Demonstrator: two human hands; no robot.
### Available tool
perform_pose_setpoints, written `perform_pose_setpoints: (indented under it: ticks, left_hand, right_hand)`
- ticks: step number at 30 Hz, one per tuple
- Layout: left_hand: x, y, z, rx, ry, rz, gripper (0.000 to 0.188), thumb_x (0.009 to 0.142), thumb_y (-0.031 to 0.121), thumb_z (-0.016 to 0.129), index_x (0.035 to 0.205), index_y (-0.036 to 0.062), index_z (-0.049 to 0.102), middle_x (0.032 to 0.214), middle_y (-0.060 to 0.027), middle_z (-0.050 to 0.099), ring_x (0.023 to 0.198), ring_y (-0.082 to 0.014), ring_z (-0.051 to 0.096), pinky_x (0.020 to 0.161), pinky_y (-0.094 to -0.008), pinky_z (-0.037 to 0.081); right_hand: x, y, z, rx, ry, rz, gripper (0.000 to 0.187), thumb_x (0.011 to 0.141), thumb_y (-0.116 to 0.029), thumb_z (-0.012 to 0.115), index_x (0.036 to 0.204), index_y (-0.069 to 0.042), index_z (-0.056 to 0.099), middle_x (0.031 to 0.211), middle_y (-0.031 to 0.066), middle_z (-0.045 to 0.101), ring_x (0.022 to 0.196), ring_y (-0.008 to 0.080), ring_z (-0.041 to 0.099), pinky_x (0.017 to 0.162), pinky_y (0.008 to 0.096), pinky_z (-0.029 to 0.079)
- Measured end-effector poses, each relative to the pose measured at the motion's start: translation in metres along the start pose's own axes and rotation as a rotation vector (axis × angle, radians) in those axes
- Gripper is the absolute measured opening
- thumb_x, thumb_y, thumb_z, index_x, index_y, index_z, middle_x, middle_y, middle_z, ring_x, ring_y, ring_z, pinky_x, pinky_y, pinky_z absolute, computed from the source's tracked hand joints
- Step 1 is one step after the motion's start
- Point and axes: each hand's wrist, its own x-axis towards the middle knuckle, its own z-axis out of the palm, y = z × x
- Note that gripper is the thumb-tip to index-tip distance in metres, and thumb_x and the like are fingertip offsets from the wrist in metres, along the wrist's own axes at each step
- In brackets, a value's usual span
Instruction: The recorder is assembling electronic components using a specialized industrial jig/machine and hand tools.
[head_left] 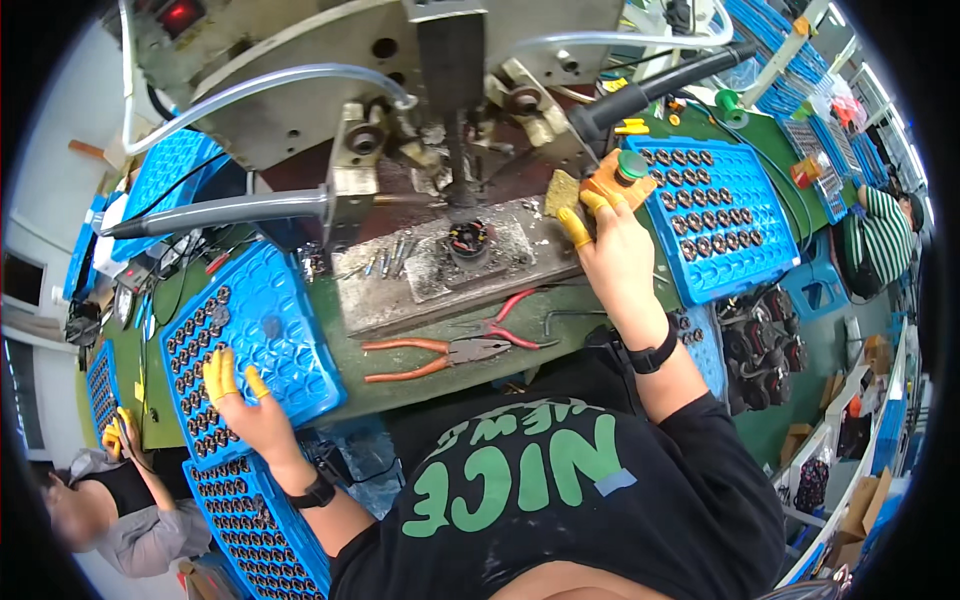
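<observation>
My left hand (245, 405), with yellow finger cots, rests flat with fingers apart on a blue tray (262, 340) that holds rows of small dark round parts along its left side. My right hand (612, 245), also in yellow finger cots, reaches to the left edge of another blue tray (715, 215) full of the same dark parts, next to a yellow sponge (562, 190) and an orange holder (622, 178). Whether its fingers hold a part is hidden. Between the hands a round dark part (468, 238) sits on a grey metal plate under a machine head.
Orange-handled pliers (440, 352) and red-handled cutters (510, 318) lie on the green bench edge. Two grey iron-like tools (230, 210) (660, 85) point inward from the machine. More blue trays (255, 525) stand at lower left. Other people sit at the far left and right.
</observation>
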Motion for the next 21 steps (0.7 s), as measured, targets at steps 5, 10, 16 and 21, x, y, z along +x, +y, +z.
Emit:
perform_pose_setpoints:
  ticks: [5,10,16,21]
  left_hand:
    - [-0.015,0.003,0.007,-0.040,-0.021,-0.040,0.033,0.093,0.010,0.063,0.125,0.0033,0.064,0.134,-0.0165,0.057,0.132,-0.0357,0.047,0.111,-0.0457,0.035]
    - [-0.018,0.003,0.008,-0.085,-0.030,-0.068,0.030,0.093,0.008,0.062,0.122,0.0016,0.064,0.132,-0.0166,0.059,0.131,-0.0360,0.047,0.109,-0.0457,0.036]
    - [-0.017,0.004,0.012,-0.119,0.000,-0.059,0.028,0.093,0.008,0.062,0.120,0.0009,0.066,0.128,-0.0160,0.062,0.128,-0.0359,0.051,0.108,-0.0452,0.038]
    - [-0.017,0.005,0.011,-0.117,0.020,-0.055,0.026,0.093,0.007,0.061,0.118,0.0008,0.067,0.125,-0.0154,0.064,0.126,-0.0358,0.053,0.107,-0.0452,0.039]
  right_hand:
    - [0.004,-0.004,0.004,0.192,0.016,-0.028,0.026,0.079,-0.011,0.075,0.102,-0.005,0.065,0.095,0.0127,0.064,0.089,0.0326,0.064,0.077,0.0393,0.053]
    - [-0.002,-0.009,-0.016,0.583,0.079,-0.104,0.022,0.079,0.005,0.068,0.100,-0.001,0.063,0.092,0.0101,0.065,0.082,0.0213,0.063,0.074,0.0301,0.050]
    - [0.010,-0.047,-0.071,0.633,0.201,-0.546,0.025,0.076,0.007,0.070,0.097,-0.004,0.064,0.097,0.0120,0.067,0.084,0.0271,0.065,0.074,0.0332,0.050]
    - [0.024,-0.105,-0.078,0.460,0.253,-0.878,0.037,0.066,0.008,0.072,0.102,-0.001,0.068,0.100,0.0124,0.067,0.080,0.0259,0.064,0.070,0.0334,0.050]
